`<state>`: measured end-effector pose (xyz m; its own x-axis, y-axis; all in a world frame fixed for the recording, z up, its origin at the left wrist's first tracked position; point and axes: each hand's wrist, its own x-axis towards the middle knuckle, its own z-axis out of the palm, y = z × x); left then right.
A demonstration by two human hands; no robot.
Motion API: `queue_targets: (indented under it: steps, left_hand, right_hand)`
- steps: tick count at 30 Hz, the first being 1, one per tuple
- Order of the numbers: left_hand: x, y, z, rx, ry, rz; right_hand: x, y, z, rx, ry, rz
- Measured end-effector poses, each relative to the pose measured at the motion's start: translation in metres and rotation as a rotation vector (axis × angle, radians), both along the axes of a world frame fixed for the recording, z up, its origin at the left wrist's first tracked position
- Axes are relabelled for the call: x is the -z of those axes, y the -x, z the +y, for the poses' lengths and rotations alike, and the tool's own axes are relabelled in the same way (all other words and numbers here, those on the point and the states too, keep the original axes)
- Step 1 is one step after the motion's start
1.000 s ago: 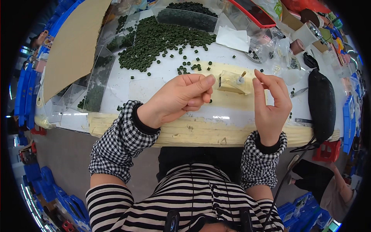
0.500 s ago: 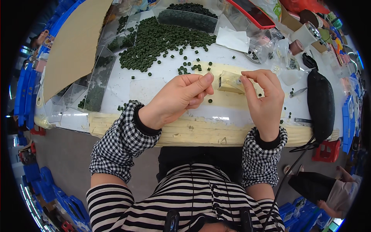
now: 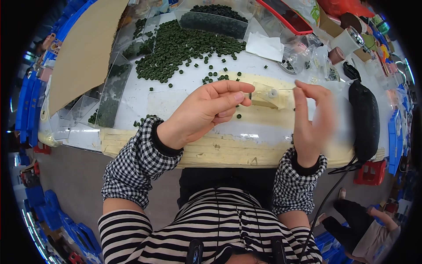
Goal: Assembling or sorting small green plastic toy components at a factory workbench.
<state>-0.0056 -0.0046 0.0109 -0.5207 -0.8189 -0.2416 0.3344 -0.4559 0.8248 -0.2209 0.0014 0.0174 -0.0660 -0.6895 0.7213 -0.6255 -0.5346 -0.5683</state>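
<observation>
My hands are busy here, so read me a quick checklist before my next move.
1. Block resting on the table: ok.
2. White collar on the block, not covered by either hand: ok.
3. Left hand holding something: cannot tell; nothing shows clearly between the fingers.
4. Right hand holding something: cannot tell; the hand is partly blurred.
5. No loose beads near the block: not ok; a green bead lies close by.
</observation>
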Motion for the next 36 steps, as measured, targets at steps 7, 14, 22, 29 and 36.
queue_targets:
  steps: [7,14,22,29,36]
  left_hand:
    - [0.006,0.001,0.0,0.062,-0.009,0.053]
    - [0.006,0.001,0.0,0.049,-0.015,0.05]
    - [0.007,0.0,0.0,0.059,-0.015,0.047]
    - [0.008,0.0,0.0,0.051,-0.016,0.044]
    - [0.008,0.001,0.0,0.049,-0.008,0.022]
  right_hand:
    - [-0.009,-0.011,0.014,-0.18,-0.075,-0.316]
    - [0.007,-0.025,0.011,-0.378,-0.209,-0.368]
    - [0.014,-0.029,0.008,-0.472,-0.267,-0.445]
    - [0.014,-0.029,0.008,-0.461,-0.259,-0.452]
    - [0.011,-0.014,0.0,-0.118,-0.068,-0.258]
